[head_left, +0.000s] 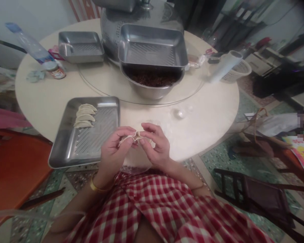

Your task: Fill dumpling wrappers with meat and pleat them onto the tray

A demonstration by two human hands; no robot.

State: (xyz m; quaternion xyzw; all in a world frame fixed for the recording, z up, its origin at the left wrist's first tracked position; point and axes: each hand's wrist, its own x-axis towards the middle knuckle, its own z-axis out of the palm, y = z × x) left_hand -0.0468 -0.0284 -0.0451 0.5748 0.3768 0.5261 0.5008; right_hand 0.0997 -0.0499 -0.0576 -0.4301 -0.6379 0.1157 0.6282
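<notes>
Between my two hands, above the near edge of the table, is a folded dumpling (135,136) with a wavy pinched edge. My left hand (118,145) grips its left side between thumb and fingers. On the other side, my right hand (155,143) pinches the edge with thumb and forefinger. Left of my hands lies a metal tray (108,135) with a row of several finished dumplings (84,116) on it. Beyond my hands stands a metal bowl (152,92) of dark filling (152,80), partly covered by an empty-looking metal pan (152,52).
A smaller metal pan (82,50), a plastic bottle (31,47) and a small jar (57,72) stand at the back left. White dough lumps (179,113) lie on the floured table (205,118). A plastic-wrap roll (226,65) leans by a basket (239,71). Chairs (17,168) flank the table.
</notes>
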